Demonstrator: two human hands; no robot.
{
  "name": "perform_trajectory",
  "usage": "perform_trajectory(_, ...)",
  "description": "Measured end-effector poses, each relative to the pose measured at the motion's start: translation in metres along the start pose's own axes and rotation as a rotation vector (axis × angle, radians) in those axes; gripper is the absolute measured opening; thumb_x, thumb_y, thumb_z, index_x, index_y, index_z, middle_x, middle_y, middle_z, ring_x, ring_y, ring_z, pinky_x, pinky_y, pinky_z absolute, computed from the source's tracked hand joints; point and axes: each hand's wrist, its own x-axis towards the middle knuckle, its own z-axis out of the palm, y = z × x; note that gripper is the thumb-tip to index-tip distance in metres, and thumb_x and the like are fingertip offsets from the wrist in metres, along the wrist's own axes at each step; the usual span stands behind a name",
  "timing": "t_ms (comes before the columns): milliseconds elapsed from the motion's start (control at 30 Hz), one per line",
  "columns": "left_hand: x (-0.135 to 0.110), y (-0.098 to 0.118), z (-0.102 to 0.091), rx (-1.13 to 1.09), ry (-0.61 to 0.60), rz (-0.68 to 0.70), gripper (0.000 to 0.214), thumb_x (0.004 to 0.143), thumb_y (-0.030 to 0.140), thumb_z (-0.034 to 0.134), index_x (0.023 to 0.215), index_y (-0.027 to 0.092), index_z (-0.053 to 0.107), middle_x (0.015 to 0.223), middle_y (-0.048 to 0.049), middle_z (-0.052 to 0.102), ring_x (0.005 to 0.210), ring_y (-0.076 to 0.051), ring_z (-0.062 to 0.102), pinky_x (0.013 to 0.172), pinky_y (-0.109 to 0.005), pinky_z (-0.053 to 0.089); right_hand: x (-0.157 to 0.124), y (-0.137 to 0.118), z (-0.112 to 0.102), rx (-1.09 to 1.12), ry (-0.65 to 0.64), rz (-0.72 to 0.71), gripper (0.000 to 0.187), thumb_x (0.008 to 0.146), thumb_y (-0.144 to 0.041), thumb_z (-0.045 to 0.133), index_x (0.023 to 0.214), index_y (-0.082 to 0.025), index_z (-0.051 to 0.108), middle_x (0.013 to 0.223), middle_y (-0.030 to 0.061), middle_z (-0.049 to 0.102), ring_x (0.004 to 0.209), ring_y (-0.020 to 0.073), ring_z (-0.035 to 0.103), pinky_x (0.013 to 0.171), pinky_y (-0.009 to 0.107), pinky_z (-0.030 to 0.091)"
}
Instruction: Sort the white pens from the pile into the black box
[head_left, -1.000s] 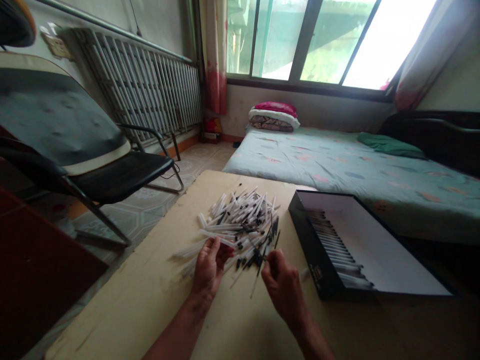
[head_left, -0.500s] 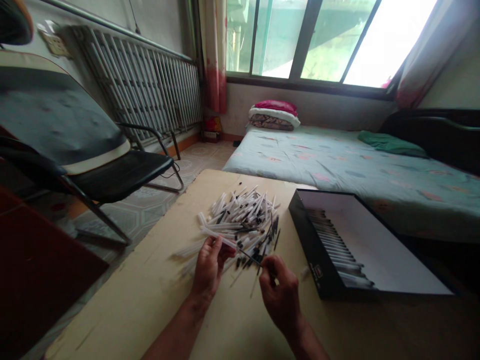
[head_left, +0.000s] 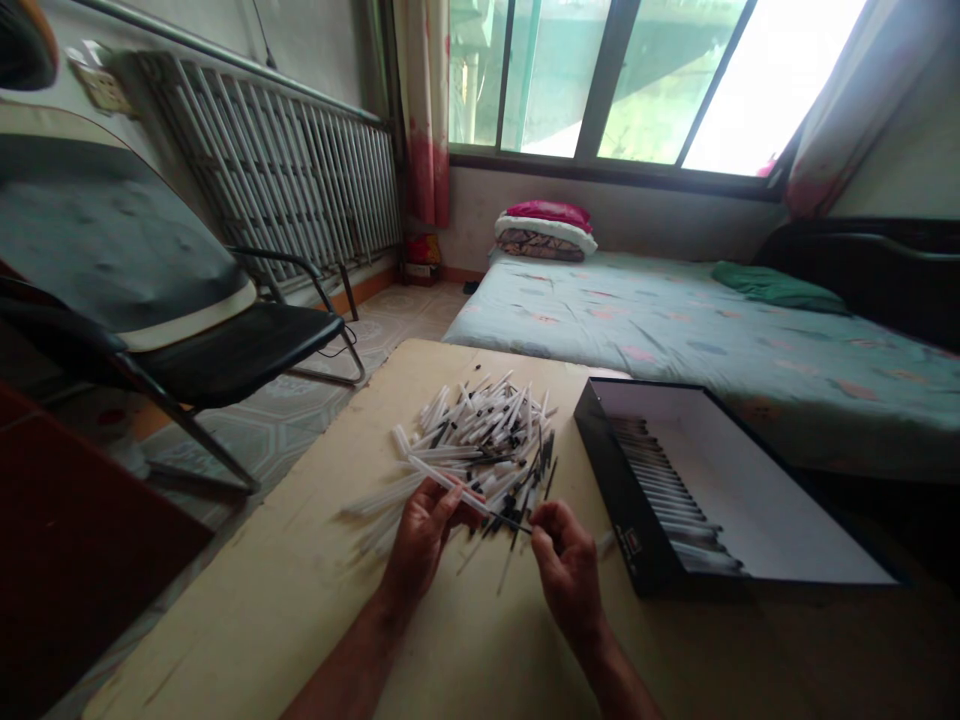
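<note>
Between the thumb and fingers of my left hand (head_left: pixel 421 535) is a whitish see-through pen barrel (head_left: pixel 435 474), slanting down to the right. A thin dark pen refill (head_left: pixel 513 523) is pinched in my right hand (head_left: pixel 568 572). The refill's far end meets the barrel's lower end; how deep it sits inside cannot be made out. Just beyond both hands lies a loose pile of pen parts (head_left: pixel 491 420), with pale barrels, dark refills and small black caps mixed together.
An open black box (head_left: pixel 609 490) with a white inside stands on the right of the table (head_left: pixel 247 600). Several pens (head_left: pixel 664 490) lie in a row along its left side. A bed (head_left: pixel 600 310) is behind the table, a black chair (head_left: pixel 247 345) to the left.
My left hand and the barrel have shifted slightly right and down. My right hand has moved a little to the right. Slightly less of the refill shows between the hands.
</note>
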Motion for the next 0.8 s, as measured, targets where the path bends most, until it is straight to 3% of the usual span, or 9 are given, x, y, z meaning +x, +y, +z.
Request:
perform_trajectory(200,-0.004,-0.012,0.005,-0.008,-0.160,-0.130,0.018,0.073,0.023,0.070,0.084,0.013,0.059,0.074,-0.0080,0.072,0.063,-0.018,0.068,0.062,-0.030,0.053,-0.003,-0.006,0.010,0.077,-0.049,0.024,0.009,0.087,-0.026,0.043,0.089,-0.019,0.049,0.064,-0.0052,0.042,0.056,0.0109,0.043,0.053,0.021,0.036)
perform_trajectory(267,-0.003,-0.013,0.003,-0.076,-0.155,-0.175,0.016,0.074,0.020,0.069,0.084,0.012,0.060,0.074,-0.0082,0.072,0.064,-0.018,0.068,0.062,-0.029,0.054,-0.004,-0.007,0.012,0.204,-0.075,0.073,0.018,0.093,-0.031,0.033,0.096,-0.020,0.048,0.065,-0.0044,0.045,0.054,0.0115,0.045,0.051,0.021,0.037)
perform_trajectory(333,-0.002,-0.011,0.002,-0.192,-0.072,-0.205,0.010,0.076,0.015,0.066,0.085,0.013,0.061,0.074,-0.0069,0.073,0.065,-0.017,0.069,0.063,-0.026,0.055,-0.004,-0.004,0.013,0.251,-0.026,0.120,0.028,0.096,-0.033,0.023,0.098,-0.020,0.047,0.063,-0.0041,0.047,0.050,0.0119,0.045,0.047,0.022,0.036)
perform_trajectory(433,0.001,-0.006,-0.002,-0.387,0.101,-0.248,0.008,0.083,0.009,0.055,0.084,0.013,0.062,0.073,-0.0048,0.073,0.065,-0.014,0.070,0.061,-0.023,0.056,-0.001,0.005,0.013,-0.015,0.091,0.067,0.024,0.094,-0.032,0.033,0.087,-0.020,0.052,0.064,-0.0025,0.049,0.053,0.0124,0.047,0.052,0.023,0.037)
perform_trajectory(500,0.002,-0.003,-0.003,-0.461,0.170,-0.273,0.016,0.086,0.007,0.048,0.083,0.013,0.062,0.071,-0.0048,0.073,0.063,-0.013,0.070,0.059,-0.022,0.056,0.002,0.011,0.012,-0.243,0.057,-0.033,0.014,0.089,-0.026,0.045,0.082,-0.019,0.056,0.071,0.0004,0.053,0.062,0.0141,0.051,0.061,0.025,0.039)
perform_trajectory(633,0.004,-0.001,-0.003,-0.489,0.195,-0.284,0.022,0.089,0.007,0.043,0.082,0.011,0.063,0.069,-0.0059,0.072,0.061,-0.013,0.069,0.058,-0.022,0.057,0.005,0.012,0.015,-0.489,-0.096,-0.190,0.016,0.084,-0.013,0.048,0.082,-0.021,0.061,0.081,0.0035,0.056,0.081,0.0185,0.052,0.075,0.029,0.039)
perform_trajectory(800,0.005,-0.002,-0.004,-0.451,0.193,-0.241,0.019,0.087,0.008,0.047,0.081,0.012,0.063,0.068,-0.0048,0.072,0.061,-0.013,0.070,0.058,-0.022,0.057,0.004,0.008,0.022,-0.647,-0.173,-0.217,0.015,0.079,-0.009,0.053,0.082,-0.021,0.061,0.085,0.0042,0.057,0.088,0.0208,0.050,0.080,0.031,0.037)
